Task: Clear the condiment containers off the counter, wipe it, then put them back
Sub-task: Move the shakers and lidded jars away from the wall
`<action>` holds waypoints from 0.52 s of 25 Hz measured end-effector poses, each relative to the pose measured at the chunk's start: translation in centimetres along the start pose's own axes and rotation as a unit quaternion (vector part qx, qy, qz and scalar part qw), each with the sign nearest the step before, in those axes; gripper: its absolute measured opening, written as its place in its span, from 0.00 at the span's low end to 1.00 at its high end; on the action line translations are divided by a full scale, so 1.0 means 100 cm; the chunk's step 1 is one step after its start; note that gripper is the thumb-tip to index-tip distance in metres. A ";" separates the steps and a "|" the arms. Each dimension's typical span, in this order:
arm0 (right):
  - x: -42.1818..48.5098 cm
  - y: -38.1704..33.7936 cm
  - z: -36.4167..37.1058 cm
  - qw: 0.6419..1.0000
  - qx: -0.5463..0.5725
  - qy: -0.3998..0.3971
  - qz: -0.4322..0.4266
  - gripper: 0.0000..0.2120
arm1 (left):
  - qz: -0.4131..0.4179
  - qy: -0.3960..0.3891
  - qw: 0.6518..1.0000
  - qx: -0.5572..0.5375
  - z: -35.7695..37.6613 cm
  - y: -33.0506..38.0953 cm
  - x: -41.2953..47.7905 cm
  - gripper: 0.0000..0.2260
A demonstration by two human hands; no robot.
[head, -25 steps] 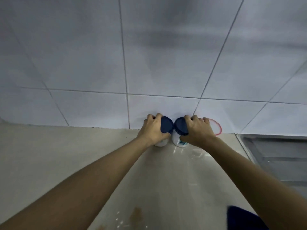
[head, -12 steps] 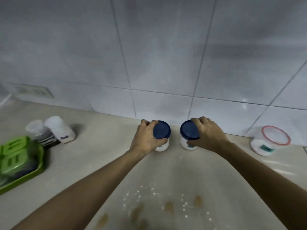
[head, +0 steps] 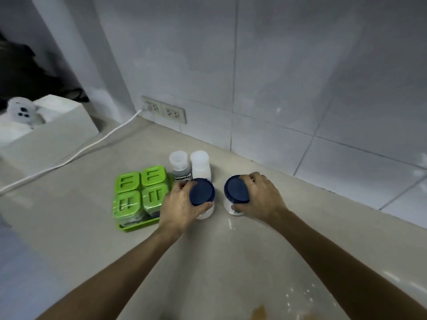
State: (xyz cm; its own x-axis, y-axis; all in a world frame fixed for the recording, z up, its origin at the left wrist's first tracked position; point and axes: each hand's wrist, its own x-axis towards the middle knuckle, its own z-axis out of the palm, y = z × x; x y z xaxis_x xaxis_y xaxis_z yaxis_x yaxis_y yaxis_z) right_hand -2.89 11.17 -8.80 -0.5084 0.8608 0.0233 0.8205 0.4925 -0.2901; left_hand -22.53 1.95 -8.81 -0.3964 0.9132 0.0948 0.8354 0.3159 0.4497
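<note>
My left hand grips a white jar with a dark blue lid. My right hand grips a second white jar with a dark blue lid. Both jars sit side by side just over the beige counter; whether they touch it I cannot tell. Directly behind the left jar stand two small white-capped bottles. A green tray with several green-lidded containers lies to the left of my left hand.
Brown stains and white specks mark the counter near the front right. A white cable runs across the counter to a wall socket. A white box-shaped appliance stands at the far left. Tiled wall behind.
Both hands have carried the blue-lidded jars to the left along the counter, up beside the green tray and the two small bottles. The red-rimmed container has left the view.
</note>
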 end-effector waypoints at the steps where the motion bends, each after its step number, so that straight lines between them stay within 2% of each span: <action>1: 0.009 -0.012 0.006 1.000 -0.001 0.005 0.002 0.39 | -0.005 0.015 1.000 0.000 0.000 -0.010 0.005 0.32; 8: 0.038 -0.044 0.032 0.999 0.028 0.032 0.022 0.38 | 0.008 0.057 0.998 -0.023 0.016 -0.039 0.023 0.31; 11: 0.040 -0.045 0.035 0.999 0.013 0.041 0.006 0.39 | 0.010 0.053 0.999 0.007 0.017 -0.036 0.024 0.32; 13: 0.033 -0.040 0.032 1.000 0.009 0.026 -0.012 0.42 | 0.013 0.091 0.996 0.003 0.016 -0.034 0.016 0.30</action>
State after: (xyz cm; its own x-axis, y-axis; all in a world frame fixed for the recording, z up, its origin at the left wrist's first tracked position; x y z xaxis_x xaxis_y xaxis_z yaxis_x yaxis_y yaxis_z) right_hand -8.75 11.63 -10.62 -0.5129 0.8548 0.0789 0.8035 0.5104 -0.3065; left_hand -25.40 2.75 -11.57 -0.4365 0.8596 0.2655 0.8480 0.2946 0.4405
